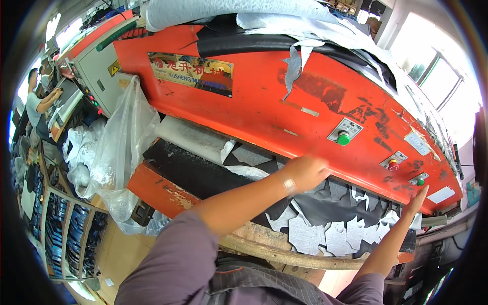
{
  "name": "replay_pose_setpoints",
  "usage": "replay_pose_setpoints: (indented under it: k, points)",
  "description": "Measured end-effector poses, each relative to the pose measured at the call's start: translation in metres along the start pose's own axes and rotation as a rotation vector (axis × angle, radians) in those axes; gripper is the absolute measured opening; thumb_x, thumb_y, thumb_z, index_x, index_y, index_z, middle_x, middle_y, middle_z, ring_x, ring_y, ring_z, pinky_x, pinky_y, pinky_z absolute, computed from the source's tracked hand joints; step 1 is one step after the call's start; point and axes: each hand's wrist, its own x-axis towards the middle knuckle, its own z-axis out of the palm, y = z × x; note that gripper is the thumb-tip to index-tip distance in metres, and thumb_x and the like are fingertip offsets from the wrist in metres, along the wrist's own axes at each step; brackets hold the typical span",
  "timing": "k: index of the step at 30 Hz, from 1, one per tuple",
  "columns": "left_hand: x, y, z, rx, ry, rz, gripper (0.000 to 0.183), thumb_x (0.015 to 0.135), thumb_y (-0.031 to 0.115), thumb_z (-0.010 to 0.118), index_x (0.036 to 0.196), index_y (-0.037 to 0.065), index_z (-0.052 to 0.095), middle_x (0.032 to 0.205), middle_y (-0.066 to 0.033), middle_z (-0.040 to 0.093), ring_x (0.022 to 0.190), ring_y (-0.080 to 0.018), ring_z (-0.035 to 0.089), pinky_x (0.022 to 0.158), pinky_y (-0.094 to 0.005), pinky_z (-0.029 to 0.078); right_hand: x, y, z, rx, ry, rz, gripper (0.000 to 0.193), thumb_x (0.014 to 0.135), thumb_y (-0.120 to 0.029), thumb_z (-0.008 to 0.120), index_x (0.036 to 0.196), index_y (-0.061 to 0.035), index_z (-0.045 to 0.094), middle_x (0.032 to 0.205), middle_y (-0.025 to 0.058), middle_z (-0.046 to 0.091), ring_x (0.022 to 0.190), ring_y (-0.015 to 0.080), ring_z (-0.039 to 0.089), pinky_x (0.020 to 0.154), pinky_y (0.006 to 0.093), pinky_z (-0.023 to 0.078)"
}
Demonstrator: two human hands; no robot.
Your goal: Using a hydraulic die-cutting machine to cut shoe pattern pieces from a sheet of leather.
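Observation:
My left hand (308, 174) is raised in front of the lower edge of the red machine beam (244, 117). It looks curled closed and somewhat blurred; its fingertips are hidden, and whatever they may hold cannot be seen. A light patch is on that wrist. At the right end of the beam, my right hand (418, 200) stretches its fingers up to just below a green push button (420, 182); whether they touch it cannot be told. Beneath my hands, cut pale grey sheet pieces (335, 238) with irregular outlines lie on a dark work surface (328, 207).
Another green button (343, 138) and a red knob (393, 165) sit on the beam. Grey and black sheets (244, 14) are heaped on top. A clear plastic bag (124, 147) hangs at left, above a rack of dark blue parts (73, 234). People (39, 104) work far left.

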Motion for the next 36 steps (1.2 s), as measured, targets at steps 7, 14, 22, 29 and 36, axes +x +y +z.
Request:
replay_pose_setpoints:
  k: [7,14,22,29,36]
  points:
    - [-0.218,0.01,-0.083,0.214,-0.498,-0.514,0.028,0.09,0.034,0.057,0.085,0.01,0.071,0.083,-0.0117,0.067,0.081,-0.0324,0.064,0.074,-0.0427,0.051,-0.073,-0.024,0.009,-0.104,-0.297,-0.132,0.042,0.101,-0.036,0.045,0.126,-0.0056,0.058,0.124,0.0077,0.061,0.117,0.0191,0.055,0.096,0.0366,0.041]
    - [-0.258,0.03,-0.06,0.496,-0.061,-0.405,0.021,0.082,0.028,0.061,0.076,0.01,0.069,0.082,-0.008,0.063,0.087,-0.0284,0.059,0.079,-0.0424,0.047,-0.321,-0.107,0.188,-0.178,-1.12,-0.08,0.033,0.089,-0.027,0.064,0.112,-0.0043,0.066,0.109,0.0141,0.067,0.096,0.0247,0.064,0.088,0.0353,0.048]
    - [-0.25,0.039,-0.082,0.392,-0.176,-0.451,0.027,0.082,0.032,0.062,0.07,0.009,0.067,0.074,-0.0079,0.062,0.078,-0.0294,0.06,0.074,-0.0423,0.048,-0.346,-0.084,0.217,-0.29,-1.463,-0.392,0.034,0.085,-0.027,0.069,0.109,-0.0021,0.066,0.108,0.0188,0.066,0.102,0.0361,0.062,0.087,0.04,0.05]
    - [-0.23,-0.034,-0.078,0.375,-0.056,-0.243,0.017,0.082,0.025,0.066,0.079,0.009,0.066,0.082,-0.0091,0.066,0.08,-0.0307,0.062,0.074,-0.0432,0.049,-0.375,-0.023,0.259,-0.335,-1.113,-0.869,0.037,0.081,-0.03,0.069,0.108,-0.0056,0.063,0.109,0.0109,0.065,0.105,0.0294,0.059,0.086,0.0411,0.046]
    - [-0.229,-0.114,-0.078,0.633,0.02,-0.308,0.058,0.091,0.037,0.055,0.134,-0.001,0.047,0.145,-0.0167,0.042,0.136,-0.0319,0.037,0.113,-0.0446,0.027,-0.401,-0.003,0.307,-0.468,-1.056,-1.123,0.021,0.079,-0.027,0.068,0.089,-0.0098,0.06,0.086,0.0062,0.061,0.086,0.0292,0.055,0.078,0.0415,0.04]
